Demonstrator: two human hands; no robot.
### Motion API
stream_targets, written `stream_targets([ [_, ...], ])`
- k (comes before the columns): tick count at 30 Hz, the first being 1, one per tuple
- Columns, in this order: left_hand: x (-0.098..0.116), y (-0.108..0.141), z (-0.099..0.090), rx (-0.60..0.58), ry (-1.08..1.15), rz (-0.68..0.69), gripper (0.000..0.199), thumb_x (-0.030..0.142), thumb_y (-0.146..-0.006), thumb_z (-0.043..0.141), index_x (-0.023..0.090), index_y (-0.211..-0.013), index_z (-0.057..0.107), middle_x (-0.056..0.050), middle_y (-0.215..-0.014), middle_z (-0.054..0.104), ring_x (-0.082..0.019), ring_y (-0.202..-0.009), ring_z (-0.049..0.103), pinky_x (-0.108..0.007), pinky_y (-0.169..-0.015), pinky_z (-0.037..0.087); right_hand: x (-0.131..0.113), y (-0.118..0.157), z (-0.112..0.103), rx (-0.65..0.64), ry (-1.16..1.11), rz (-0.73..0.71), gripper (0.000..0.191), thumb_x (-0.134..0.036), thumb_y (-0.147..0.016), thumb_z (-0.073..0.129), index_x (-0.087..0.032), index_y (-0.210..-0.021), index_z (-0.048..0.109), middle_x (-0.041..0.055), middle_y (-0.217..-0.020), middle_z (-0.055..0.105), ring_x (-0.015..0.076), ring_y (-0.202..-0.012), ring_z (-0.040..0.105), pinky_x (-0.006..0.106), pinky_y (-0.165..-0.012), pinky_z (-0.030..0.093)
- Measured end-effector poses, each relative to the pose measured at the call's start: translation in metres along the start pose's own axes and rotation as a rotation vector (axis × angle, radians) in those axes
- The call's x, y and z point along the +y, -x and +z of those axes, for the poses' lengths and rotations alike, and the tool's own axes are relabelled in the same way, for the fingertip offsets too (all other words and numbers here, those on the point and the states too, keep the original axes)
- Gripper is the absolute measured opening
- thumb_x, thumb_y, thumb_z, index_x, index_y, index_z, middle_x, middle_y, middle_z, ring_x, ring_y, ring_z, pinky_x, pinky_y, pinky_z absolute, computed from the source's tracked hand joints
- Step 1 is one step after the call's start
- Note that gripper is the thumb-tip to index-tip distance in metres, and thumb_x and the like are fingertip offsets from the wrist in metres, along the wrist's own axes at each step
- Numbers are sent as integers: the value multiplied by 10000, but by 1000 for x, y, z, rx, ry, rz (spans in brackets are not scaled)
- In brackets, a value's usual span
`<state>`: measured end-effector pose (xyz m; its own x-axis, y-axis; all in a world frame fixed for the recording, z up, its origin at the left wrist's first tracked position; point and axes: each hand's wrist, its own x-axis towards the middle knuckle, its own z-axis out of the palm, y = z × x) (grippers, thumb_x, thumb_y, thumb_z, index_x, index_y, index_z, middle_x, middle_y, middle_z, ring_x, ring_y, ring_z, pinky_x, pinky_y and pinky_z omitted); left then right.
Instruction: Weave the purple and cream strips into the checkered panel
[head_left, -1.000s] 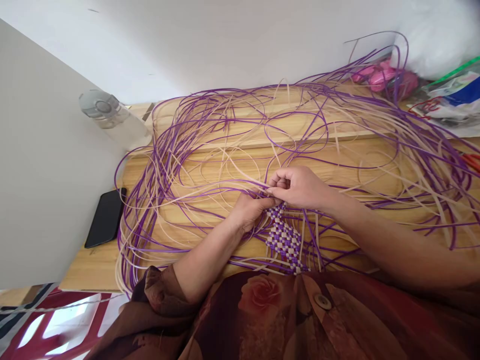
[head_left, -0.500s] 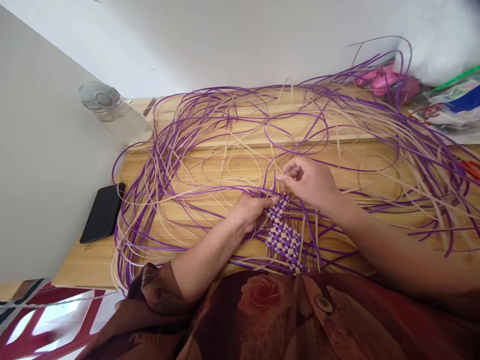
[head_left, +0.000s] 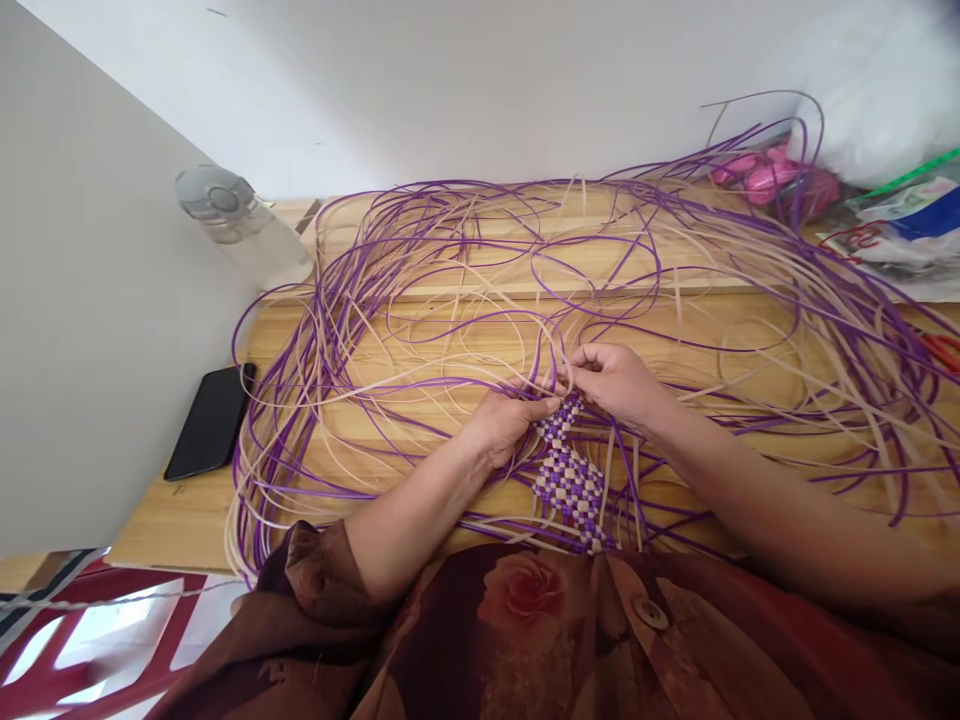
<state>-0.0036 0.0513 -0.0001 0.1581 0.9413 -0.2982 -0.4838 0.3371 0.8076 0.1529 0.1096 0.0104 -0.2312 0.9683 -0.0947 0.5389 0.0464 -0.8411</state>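
A purple and cream checkered woven piece point(head_left: 571, 484) lies on the wooden table near my body, with long loose strips running out from it. My left hand point(head_left: 511, 420) is closed on the upper left edge of the weave, thumb on top near its far end. Close beside it, my right hand point(head_left: 611, 380) pinches a cream strip point(head_left: 566, 365) at the top of the weave. Several purple strips point(head_left: 538, 350) rise between the two hands. The fingertips partly hide where the strips cross.
Loose purple and cream strips point(head_left: 330, 260) spread in a wide arc over the table point(head_left: 150, 530). At the left are a black phone point(head_left: 211, 420) and a clear bottle point(head_left: 244, 225). Pink bundles point(head_left: 772, 178), plastic bags point(head_left: 911, 222) and red-handled scissors point(head_left: 941, 350) sit at the right.
My right hand has come down and closer to the weave, drawing the cream strip with it. A purple strip now loops up near the fingers. My left hand keeps its hold.
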Motion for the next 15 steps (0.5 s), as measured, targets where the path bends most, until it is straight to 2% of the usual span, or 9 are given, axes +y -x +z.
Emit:
stream_targets([
  [3,-1,-1,-1,-49,-27,72,255,214,-532,856,139,-751,749,-58,-812,723,-177,-839,632,-330,-929,430,3,3,3,43,18,-105,277,-407,-733,709,-163,-833,625,23,-710,646,133,-610,553,244,-561,421],
  [5,-1,0,0,-24,-2,66,272,204,-521,857,140,-762,749,-58,-820,727,-181,-835,636,-339,-925,435,3,8,1,146,30,-260,328,-354,-749,712,-176,-1000,598,8,-766,640,121,-604,550,243,-571,436],
  [8,1,1,2,49,55,-18,283,171,-483,863,146,-734,734,-42,-783,722,-166,-745,628,-345,-863,459,4,14,-8,276,141,-531,397,-284,-816,670,-210,-1194,574,20,-880,642,111,-598,541,258,-599,467],
  [10,3,2,3,61,79,-66,280,153,-468,861,142,-713,728,-39,-741,714,-160,-699,618,-342,-827,468,4,15,-15,305,272,-739,294,-234,-858,626,-244,-1151,641,45,-954,658,138,-721,602,289,-715,506],
  [12,4,2,3,53,90,-89,284,144,-467,859,136,-719,730,-42,-719,709,-160,-684,617,-339,-815,470,0,16,-20,304,356,-884,187,-207,-869,614,-257,-1028,699,64,-1001,669,176,-877,634,332,-839,510],
  [15,4,1,1,54,89,-109,286,149,-476,859,129,-734,737,-53,-719,710,-162,-680,619,-332,-802,470,-16,19,-26,304,216,-862,77,-217,-872,627,-238,-925,679,89,-1070,671,213,-993,640,378,-875,516],
])
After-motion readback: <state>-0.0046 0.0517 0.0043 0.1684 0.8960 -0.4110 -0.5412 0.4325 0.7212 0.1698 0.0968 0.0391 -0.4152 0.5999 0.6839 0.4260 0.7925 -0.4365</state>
